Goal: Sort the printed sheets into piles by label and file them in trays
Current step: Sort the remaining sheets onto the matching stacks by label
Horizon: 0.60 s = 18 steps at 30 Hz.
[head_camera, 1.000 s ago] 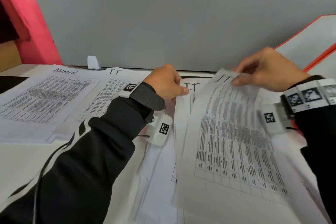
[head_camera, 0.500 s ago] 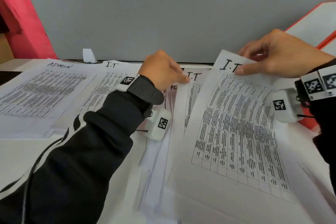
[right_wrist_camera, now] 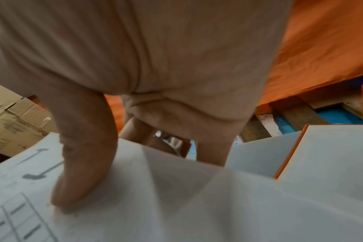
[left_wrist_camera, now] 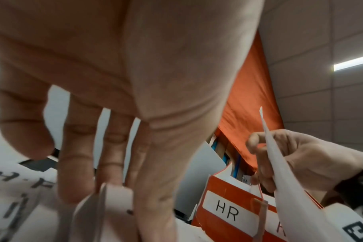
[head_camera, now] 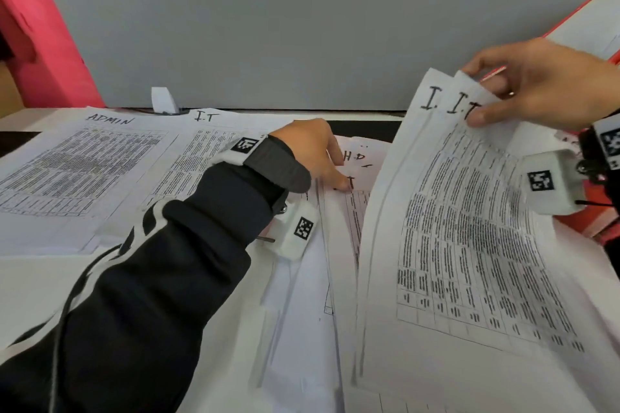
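Both hands were busy at the unsorted stack. Her right hand point(head_camera: 543, 87) pinched the top corners of two sheets marked I.T point(head_camera: 469, 211), thumb on the front and fingers behind, lifting them clear on the right side of the desk. The left hand point(head_camera: 312, 154) lay across the unsorted stack point(head_camera: 339, 245) beneath, fingers curled and fingertips point(head_camera: 342, 182) pressing at the upper corner of the next sheet; the left wrist view showed that corner caught between the fingers, so I judged it was gripping the page rather than merely resting there. That page seemed to carry another I.T mark, with a sheet lettered H.R lying just beyond it.

On the far left an ADMIN pile point(head_camera: 77, 174) had already been laid out, and just beside it, to its right, an I.T pile point(head_camera: 198, 157). So the sorting looked partly done: two piles begun, no H.R pile that I could see. A fair stack remained under her hands. The orange trays point(left_wrist_camera: 230, 212), one labelled HR, stood at the right edge; whether they held sorted sheets I could not tell. Filing appeared to be still ahead.
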Available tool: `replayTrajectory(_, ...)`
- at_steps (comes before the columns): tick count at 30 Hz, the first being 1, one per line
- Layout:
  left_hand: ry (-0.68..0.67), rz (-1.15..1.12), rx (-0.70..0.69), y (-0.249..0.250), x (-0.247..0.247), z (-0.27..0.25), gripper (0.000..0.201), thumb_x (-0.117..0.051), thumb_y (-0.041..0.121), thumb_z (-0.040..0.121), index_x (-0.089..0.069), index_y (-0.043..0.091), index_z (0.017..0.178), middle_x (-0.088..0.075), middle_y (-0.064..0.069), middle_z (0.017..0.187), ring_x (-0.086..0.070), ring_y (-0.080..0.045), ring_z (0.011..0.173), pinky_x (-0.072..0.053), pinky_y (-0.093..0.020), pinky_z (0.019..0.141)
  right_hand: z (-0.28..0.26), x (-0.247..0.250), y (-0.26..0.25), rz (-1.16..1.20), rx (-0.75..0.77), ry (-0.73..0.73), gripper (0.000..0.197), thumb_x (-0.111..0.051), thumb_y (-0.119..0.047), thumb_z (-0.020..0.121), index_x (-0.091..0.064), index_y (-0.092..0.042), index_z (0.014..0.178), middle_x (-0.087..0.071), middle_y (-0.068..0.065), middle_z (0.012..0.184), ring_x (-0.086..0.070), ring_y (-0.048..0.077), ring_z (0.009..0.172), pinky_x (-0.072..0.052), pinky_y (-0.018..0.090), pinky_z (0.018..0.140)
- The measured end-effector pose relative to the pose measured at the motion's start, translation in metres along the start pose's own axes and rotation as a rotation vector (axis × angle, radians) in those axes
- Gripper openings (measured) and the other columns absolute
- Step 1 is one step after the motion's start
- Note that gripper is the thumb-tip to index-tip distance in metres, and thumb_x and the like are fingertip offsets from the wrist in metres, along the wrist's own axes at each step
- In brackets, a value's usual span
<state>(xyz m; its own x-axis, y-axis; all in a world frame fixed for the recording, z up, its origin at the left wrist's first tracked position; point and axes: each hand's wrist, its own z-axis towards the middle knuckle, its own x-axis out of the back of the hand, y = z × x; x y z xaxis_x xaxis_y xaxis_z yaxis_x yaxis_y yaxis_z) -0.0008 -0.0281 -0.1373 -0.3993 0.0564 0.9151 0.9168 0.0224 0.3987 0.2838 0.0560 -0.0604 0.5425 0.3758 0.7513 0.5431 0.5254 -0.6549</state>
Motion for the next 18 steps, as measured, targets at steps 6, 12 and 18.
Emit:
replayTrajectory(6, 0.136, 0.008, 0.034, 0.002, 0.004, 0.004, 0.025, -0.087, 0.035, 0.077, -0.081, 0.018, 0.094, -0.072, 0.005, 0.083, -0.066, -0.015, 0.081, -0.05, -0.028, 0.075, 0.0, -0.006, -0.002, -0.086, 0.023, -0.003, 0.026, -0.078, -0.005, 0.081, -0.077, -0.025, 0.097, -0.082, 0.002, 0.095, -0.079, 0.023, 0.092, -0.061, 0.041, 0.085)
replayTrajectory(12, 0.256, -0.061, 0.076, 0.007, 0.01, -0.002, 0.018, -0.088, 0.041, 0.073, -0.082, 0.027, 0.082, -0.074, 0.011, 0.08, -0.066, -0.015, 0.089, -0.056, -0.036, 0.088, -0.004, -0.017, -0.019, -0.21, 0.004, -0.043, 0.014, -0.081, -0.01, 0.085, -0.082, -0.024, 0.088, -0.081, -0.002, 0.086, -0.079, 0.025, 0.087, -0.062, 0.05, 0.088)
replayTrajectory(18, 0.333, -0.399, -0.122, 0.032, 0.024, -0.011, 0.008, -0.087, 0.029, 0.077, -0.083, 0.023, 0.08, -0.073, 0.007, 0.065, -0.065, -0.004, 0.061, -0.047, -0.015, 0.056, 0.002, -0.042, -0.033, -0.304, 0.058, -0.078, 0.006, -0.081, -0.021, 0.088, -0.078, -0.023, 0.092, -0.08, -0.008, 0.087, -0.076, 0.013, 0.083, -0.06, 0.049, 0.087)
